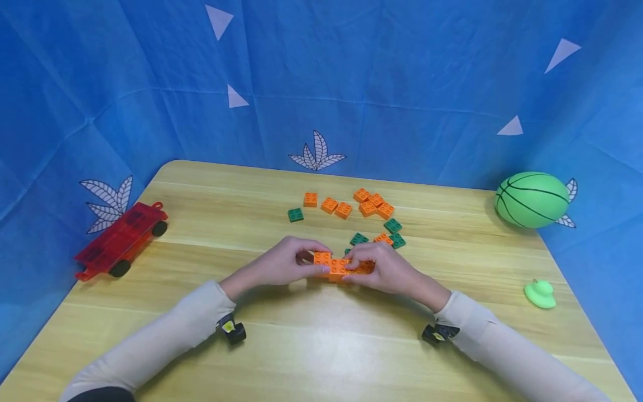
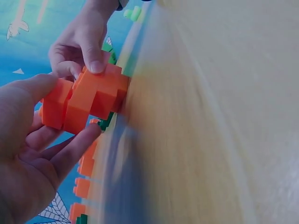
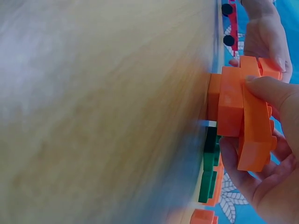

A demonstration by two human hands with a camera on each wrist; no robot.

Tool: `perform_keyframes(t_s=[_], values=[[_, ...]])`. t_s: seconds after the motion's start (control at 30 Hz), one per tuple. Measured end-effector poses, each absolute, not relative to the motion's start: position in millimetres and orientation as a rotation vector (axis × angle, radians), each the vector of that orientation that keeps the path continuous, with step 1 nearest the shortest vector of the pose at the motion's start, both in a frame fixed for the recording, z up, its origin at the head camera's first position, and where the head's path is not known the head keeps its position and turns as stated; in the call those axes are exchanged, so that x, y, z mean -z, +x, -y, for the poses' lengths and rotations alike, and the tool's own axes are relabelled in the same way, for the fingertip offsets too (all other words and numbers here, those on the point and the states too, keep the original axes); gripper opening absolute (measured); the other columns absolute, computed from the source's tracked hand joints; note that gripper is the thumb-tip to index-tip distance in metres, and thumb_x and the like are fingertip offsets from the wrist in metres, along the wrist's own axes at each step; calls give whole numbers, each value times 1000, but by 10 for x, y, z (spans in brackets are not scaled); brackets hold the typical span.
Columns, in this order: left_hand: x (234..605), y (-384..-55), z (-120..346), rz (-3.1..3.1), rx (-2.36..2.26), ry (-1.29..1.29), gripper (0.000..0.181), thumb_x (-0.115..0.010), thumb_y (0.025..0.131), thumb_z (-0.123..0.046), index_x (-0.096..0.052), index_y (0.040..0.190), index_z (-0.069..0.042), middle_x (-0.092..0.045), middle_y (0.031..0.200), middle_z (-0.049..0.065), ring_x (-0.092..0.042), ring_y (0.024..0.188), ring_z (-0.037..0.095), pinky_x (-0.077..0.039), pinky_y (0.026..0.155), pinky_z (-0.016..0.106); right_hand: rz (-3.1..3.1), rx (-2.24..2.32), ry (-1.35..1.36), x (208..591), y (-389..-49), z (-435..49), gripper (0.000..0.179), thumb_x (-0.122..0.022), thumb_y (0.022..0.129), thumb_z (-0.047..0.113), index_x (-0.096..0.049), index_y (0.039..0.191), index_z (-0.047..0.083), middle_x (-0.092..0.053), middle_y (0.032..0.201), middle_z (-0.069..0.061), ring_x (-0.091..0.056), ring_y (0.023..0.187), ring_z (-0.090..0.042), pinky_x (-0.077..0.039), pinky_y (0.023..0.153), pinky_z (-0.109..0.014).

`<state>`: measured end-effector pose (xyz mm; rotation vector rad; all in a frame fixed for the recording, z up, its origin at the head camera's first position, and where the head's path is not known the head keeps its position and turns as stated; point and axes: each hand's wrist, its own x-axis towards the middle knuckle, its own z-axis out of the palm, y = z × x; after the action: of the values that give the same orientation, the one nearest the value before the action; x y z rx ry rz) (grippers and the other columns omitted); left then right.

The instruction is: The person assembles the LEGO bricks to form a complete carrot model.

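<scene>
Both hands are at a stepped assembly of orange building bricks point(image 1: 338, 269) held close over the table in the head view. My left hand point(image 1: 287, 260) pinches a small orange brick point(image 2: 55, 105) between thumb and fingers, at the top of the assembly's left end. A thin slanted gap shows under that brick in the left wrist view. My right hand point(image 1: 385, 267) grips the right part of the assembly, its thumb lying along a long orange brick point(image 3: 256, 126) in the right wrist view. The fingers hide some of the bricks behind them.
Behind the hands lie several loose orange bricks point(image 1: 368, 208) and several green bricks point(image 1: 393, 225). A red toy car point(image 1: 123, 237) stands at the left edge. Toward the right are a green ball point(image 1: 532, 200) and a green rubber duck point(image 1: 540, 294). Blue cloth point(image 1: 321, 67) surrounds the table.
</scene>
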<state>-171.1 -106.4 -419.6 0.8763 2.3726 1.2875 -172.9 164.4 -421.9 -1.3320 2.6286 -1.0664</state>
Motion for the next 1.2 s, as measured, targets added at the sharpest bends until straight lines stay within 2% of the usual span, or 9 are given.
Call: perform_keyframes(t_s=[0.3,0.6,1.07,1.2], values=[[4205,-1693,1023,-2323,-1347,785,34,-77,93,-29,-73,124,-16,-75,122,2,-73,106,13,-60,86,23,-2616,1082,-1344,4220,-1720,-1639,15,-85,85,22,-73,77,23,-77,97,7,-73,95,-13,-60,82,-29],[4205,-1682,1023,-2279,-1403,703,35,-78,93,-28,-74,125,-15,-75,120,2,-71,106,14,-60,88,26,-2634,1061,-1333,4231,-1744,-1650,16,-85,86,25,-72,76,24,-77,99,7,-73,98,-14,-61,86,-33],[4250,-1670,1012,-2244,-1446,686,33,-77,93,-25,-74,124,-13,-75,117,3,-71,95,14,-61,84,27,-2643,1058,-1340,4243,-1726,-1650,15,-85,85,24,-73,76,23,-77,98,6,-74,97,-14,-61,86,-33],[4246,-1666,1018,-2226,-1464,683,34,-76,94,-25,-73,126,-13,-75,118,4,-70,93,15,-60,83,27,-2641,1064,-1349,4241,-1730,-1646,15,-85,86,24,-73,76,23,-77,97,7,-73,93,-12,-60,82,-31]])
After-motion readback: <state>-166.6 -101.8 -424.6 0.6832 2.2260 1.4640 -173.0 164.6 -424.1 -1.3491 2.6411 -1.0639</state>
